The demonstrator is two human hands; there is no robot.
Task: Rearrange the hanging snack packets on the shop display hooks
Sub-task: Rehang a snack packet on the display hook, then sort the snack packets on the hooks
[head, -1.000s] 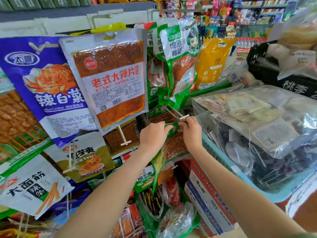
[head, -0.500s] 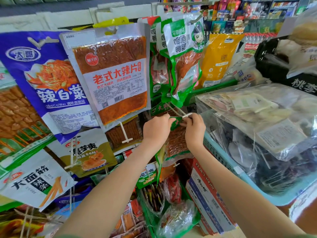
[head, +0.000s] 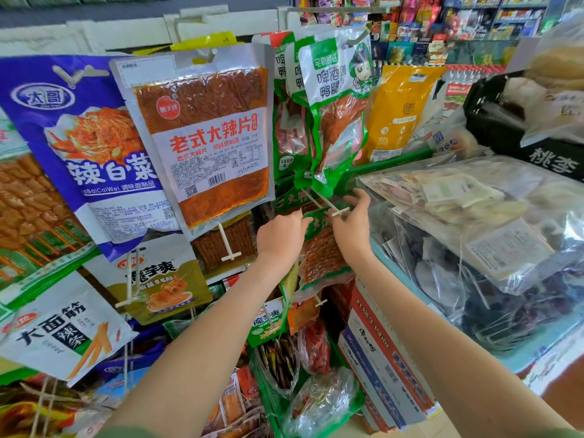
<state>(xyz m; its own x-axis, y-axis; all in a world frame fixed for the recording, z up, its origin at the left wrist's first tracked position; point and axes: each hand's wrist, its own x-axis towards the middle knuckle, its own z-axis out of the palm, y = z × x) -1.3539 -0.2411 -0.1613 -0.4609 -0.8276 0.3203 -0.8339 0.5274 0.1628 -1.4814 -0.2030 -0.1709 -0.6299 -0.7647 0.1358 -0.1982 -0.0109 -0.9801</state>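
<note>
Snack packet (head: 322,251): header mostly hidden by our fingers
Look: green top, reddish-brown inside
Left hand (head: 279,238), right hand (head: 350,230): both pinching it

My one camera rides on my head, wide-angle, facing forward and a little down, close up to the hanging snack packets (head: 202,137) filling the left and middle.

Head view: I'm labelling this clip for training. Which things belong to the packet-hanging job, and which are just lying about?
In the job: left hand, right hand, green-topped packet that both hold, white hook peg at its top.

Just lying about: blue basket, cardboard box, black crate, yellow packet.
</note>
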